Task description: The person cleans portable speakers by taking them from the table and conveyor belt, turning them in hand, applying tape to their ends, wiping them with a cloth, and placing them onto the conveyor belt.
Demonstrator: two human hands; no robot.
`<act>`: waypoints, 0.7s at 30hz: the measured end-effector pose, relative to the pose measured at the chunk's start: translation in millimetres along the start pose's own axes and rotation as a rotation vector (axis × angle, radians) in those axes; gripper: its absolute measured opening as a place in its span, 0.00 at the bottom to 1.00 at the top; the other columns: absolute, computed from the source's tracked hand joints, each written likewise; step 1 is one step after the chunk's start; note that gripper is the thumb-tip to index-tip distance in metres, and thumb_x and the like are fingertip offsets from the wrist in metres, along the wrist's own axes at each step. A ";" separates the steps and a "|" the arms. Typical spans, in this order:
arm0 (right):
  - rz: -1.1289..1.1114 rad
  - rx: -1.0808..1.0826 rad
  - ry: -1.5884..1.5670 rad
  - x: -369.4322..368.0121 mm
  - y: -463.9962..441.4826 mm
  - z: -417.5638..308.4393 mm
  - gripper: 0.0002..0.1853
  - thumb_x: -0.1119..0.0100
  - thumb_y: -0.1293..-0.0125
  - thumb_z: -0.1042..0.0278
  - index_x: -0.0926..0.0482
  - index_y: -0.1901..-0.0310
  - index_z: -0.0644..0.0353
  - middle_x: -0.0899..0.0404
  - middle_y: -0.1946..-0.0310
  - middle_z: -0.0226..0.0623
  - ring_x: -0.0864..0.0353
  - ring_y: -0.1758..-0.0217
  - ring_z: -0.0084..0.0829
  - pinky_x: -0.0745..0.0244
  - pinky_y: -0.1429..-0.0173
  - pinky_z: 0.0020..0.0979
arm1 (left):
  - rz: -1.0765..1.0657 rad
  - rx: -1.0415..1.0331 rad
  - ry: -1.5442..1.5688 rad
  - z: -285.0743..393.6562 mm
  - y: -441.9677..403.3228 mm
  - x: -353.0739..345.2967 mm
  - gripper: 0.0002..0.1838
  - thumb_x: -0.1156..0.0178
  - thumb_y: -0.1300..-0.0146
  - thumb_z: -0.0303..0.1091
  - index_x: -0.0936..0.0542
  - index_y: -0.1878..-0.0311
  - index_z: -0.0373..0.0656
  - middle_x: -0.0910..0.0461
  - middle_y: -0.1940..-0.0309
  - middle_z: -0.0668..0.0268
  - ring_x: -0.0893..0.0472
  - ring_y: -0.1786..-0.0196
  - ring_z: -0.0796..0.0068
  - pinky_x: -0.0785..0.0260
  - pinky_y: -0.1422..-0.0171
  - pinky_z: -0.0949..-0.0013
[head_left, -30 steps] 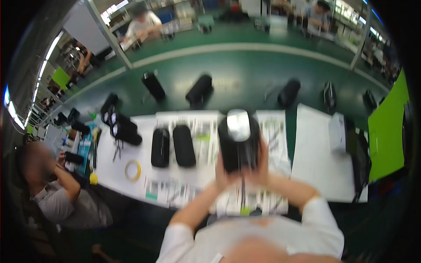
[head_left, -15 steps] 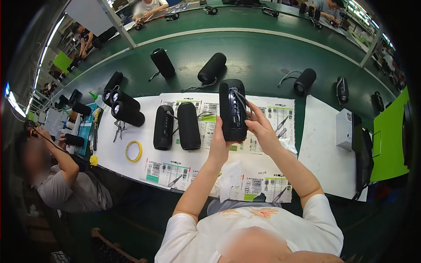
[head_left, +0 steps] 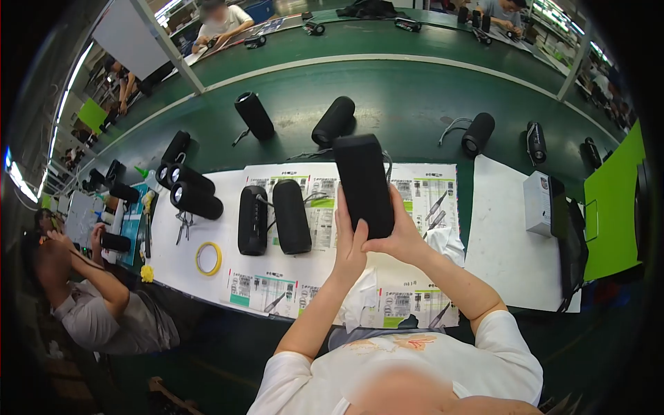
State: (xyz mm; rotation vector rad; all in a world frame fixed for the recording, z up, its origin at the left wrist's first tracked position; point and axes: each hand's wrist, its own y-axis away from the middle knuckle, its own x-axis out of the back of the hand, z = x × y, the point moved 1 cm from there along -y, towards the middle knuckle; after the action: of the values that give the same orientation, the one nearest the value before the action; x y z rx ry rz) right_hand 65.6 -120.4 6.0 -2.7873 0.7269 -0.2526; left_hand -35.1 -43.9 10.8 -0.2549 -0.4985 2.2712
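Turned over since earlier, the speaker (head_left: 364,187) fills the grip of left hand (head_left: 351,250) and right hand (head_left: 402,236); slackening could drop it.

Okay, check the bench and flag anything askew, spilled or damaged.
No spill or damage shows. Slightly untidy: crumpled white material lies bunched on the printed sheets, right of the held black speaker and closer in.

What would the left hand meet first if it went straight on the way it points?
Beyond the black cylinder that it grips, the left hand points roughly toward another cylinder on the green table; its height is unclear, so it might pass above.
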 end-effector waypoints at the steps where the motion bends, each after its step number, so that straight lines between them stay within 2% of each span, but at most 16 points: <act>1: -0.018 0.002 0.013 4.7 -1.6 -13.6 0.56 0.25 0.58 0.61 0.54 0.33 0.68 0.38 0.40 0.46 0.38 0.35 0.36 0.44 0.33 0.33 | -0.068 -0.067 -0.148 -4.1 3.9 7.1 0.32 0.57 0.32 0.36 0.55 0.29 0.35 0.48 0.34 0.52 0.43 0.33 0.61 0.52 0.30 0.64; 2: -0.037 0.003 0.025 8.5 -3.1 -21.1 0.54 0.25 0.58 0.63 0.53 0.33 0.68 0.37 0.41 0.46 0.37 0.36 0.35 0.43 0.33 0.33 | -0.135 -0.135 -0.298 -7.5 7.3 13.9 0.32 0.56 0.32 0.35 0.54 0.29 0.35 0.45 0.35 0.51 0.41 0.35 0.60 0.51 0.31 0.63; 3: -0.085 -0.066 -0.120 14.2 -4.6 -20.9 0.53 0.26 0.58 0.63 0.51 0.34 0.68 0.35 0.42 0.45 0.35 0.38 0.35 0.40 0.35 0.33 | -0.156 -0.142 -0.295 -9.1 8.5 18.2 0.34 0.53 0.36 0.33 0.52 0.30 0.34 0.41 0.39 0.51 0.38 0.38 0.59 0.49 0.32 0.61; 6: -0.256 -0.259 -0.587 28.0 2.4 -12.6 0.50 0.28 0.60 0.63 0.46 0.35 0.68 0.30 0.47 0.44 0.29 0.43 0.34 0.30 0.42 0.33 | -0.115 -0.108 -0.182 -11.5 4.3 31.2 0.34 0.51 0.40 0.30 0.49 0.31 0.34 0.40 0.39 0.52 0.38 0.38 0.60 0.47 0.33 0.60; 7: -0.331 -0.310 -0.757 28.8 6.7 -4.4 0.49 0.29 0.61 0.63 0.44 0.36 0.67 0.29 0.49 0.44 0.28 0.45 0.33 0.27 0.45 0.33 | -0.015 -0.072 -0.022 -9.9 -2.4 28.1 0.36 0.47 0.44 0.29 0.47 0.32 0.34 0.37 0.42 0.54 0.35 0.39 0.62 0.45 0.35 0.61; 8: -0.409 -0.364 -0.930 27.1 11.3 1.5 0.48 0.29 0.62 0.62 0.43 0.36 0.67 0.28 0.50 0.44 0.27 0.47 0.32 0.25 0.48 0.34 | -0.054 -0.002 0.148 -14.1 -4.0 26.3 0.38 0.45 0.46 0.30 0.47 0.32 0.35 0.35 0.43 0.55 0.34 0.40 0.63 0.44 0.35 0.61; 9: -0.485 -0.338 -1.073 21.1 12.7 2.2 0.49 0.31 0.63 0.57 0.42 0.37 0.66 0.29 0.50 0.46 0.26 0.48 0.38 0.21 0.54 0.38 | -0.087 0.065 0.317 -21.1 -4.8 25.9 0.39 0.42 0.47 0.31 0.47 0.32 0.35 0.33 0.44 0.56 0.33 0.41 0.64 0.43 0.36 0.62; 12: -0.689 -0.379 -1.389 9.9 18.5 8.2 0.48 0.31 0.63 0.58 0.41 0.37 0.65 0.29 0.50 0.50 0.25 0.50 0.43 0.22 0.54 0.44 | -0.276 0.328 0.498 -22.9 -7.4 25.6 0.48 0.32 0.54 0.35 0.49 0.32 0.38 0.33 0.45 0.58 0.33 0.40 0.66 0.41 0.36 0.63; 13: -0.713 -0.340 -1.291 10.1 22.3 20.9 0.47 0.32 0.57 0.51 0.41 0.36 0.64 0.31 0.46 0.51 0.27 0.46 0.48 0.23 0.52 0.50 | -0.332 0.423 0.514 -19.1 -11.6 23.9 0.49 0.31 0.56 0.35 0.49 0.32 0.38 0.33 0.44 0.58 0.33 0.40 0.65 0.41 0.36 0.63; 14: -0.659 -0.398 -1.282 13.2 25.4 26.7 0.44 0.36 0.52 0.49 0.41 0.36 0.63 0.32 0.45 0.50 0.28 0.44 0.48 0.24 0.51 0.51 | -0.389 0.521 0.531 -12.1 -12.7 20.9 0.50 0.29 0.57 0.34 0.49 0.33 0.38 0.34 0.44 0.58 0.32 0.40 0.65 0.40 0.36 0.62; 15: -0.603 -0.453 -1.271 15.7 27.8 29.2 0.42 0.40 0.47 0.47 0.42 0.36 0.63 0.33 0.43 0.49 0.30 0.42 0.48 0.24 0.50 0.53 | -0.275 0.336 0.411 -7.9 -9.9 13.7 0.46 0.26 0.57 0.39 0.41 0.38 0.32 0.26 0.51 0.56 0.20 0.58 0.69 0.24 0.65 0.73; 16: -0.545 -0.501 -1.256 18.3 28.2 32.1 0.39 0.44 0.42 0.45 0.42 0.36 0.63 0.34 0.42 0.49 0.31 0.41 0.48 0.25 0.49 0.55 | -0.186 0.137 0.207 7.9 -9.8 8.1 0.46 0.26 0.58 0.36 0.42 0.38 0.34 0.26 0.51 0.57 0.22 0.55 0.68 0.28 0.57 0.69; 17: -0.502 -0.502 -1.399 20.4 26.8 36.4 0.33 0.61 0.32 0.43 0.42 0.35 0.61 0.34 0.40 0.45 0.30 0.40 0.45 0.27 0.44 0.52 | -0.099 -0.061 0.004 30.0 -10.5 2.4 0.46 0.26 0.59 0.33 0.42 0.38 0.35 0.26 0.52 0.58 0.23 0.53 0.66 0.31 0.48 0.65; 18: -0.043 -0.739 -1.106 13.9 19.7 4.2 0.29 0.68 0.29 0.44 0.40 0.36 0.58 0.34 0.40 0.44 0.28 0.41 0.39 0.30 0.39 0.45 | -0.016 -0.258 -0.196 42.7 -11.2 -1.3 0.46 0.26 0.60 0.30 0.43 0.38 0.37 0.26 0.53 0.59 0.24 0.50 0.65 0.35 0.40 0.62; 20: -0.142 -0.677 -1.171 16.2 14.2 21.0 0.29 0.66 0.30 0.43 0.38 0.37 0.56 0.32 0.41 0.43 0.28 0.42 0.35 0.32 0.36 0.38 | -0.164 -0.449 -0.266 44.8 -11.3 -3.3 0.37 0.28 0.60 0.31 0.35 0.45 0.39 0.28 0.48 0.55 0.28 0.45 0.55 0.41 0.35 0.57; 21: -0.338 -0.594 -1.623 13.9 15.4 20.0 0.29 0.64 0.30 0.43 0.37 0.38 0.56 0.30 0.44 0.41 0.27 0.43 0.34 0.31 0.37 0.39 | -0.150 -0.625 -0.295 39.8 -14.4 -6.5 0.35 0.28 0.60 0.30 0.33 0.46 0.41 0.28 0.48 0.56 0.28 0.45 0.54 0.42 0.35 0.53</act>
State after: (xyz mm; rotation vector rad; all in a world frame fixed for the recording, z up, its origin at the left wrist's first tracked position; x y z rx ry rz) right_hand 75.1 -136.4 -16.0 -2.3315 -0.1534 2.1146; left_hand -34.4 -50.6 53.1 -0.1796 -1.3355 1.9583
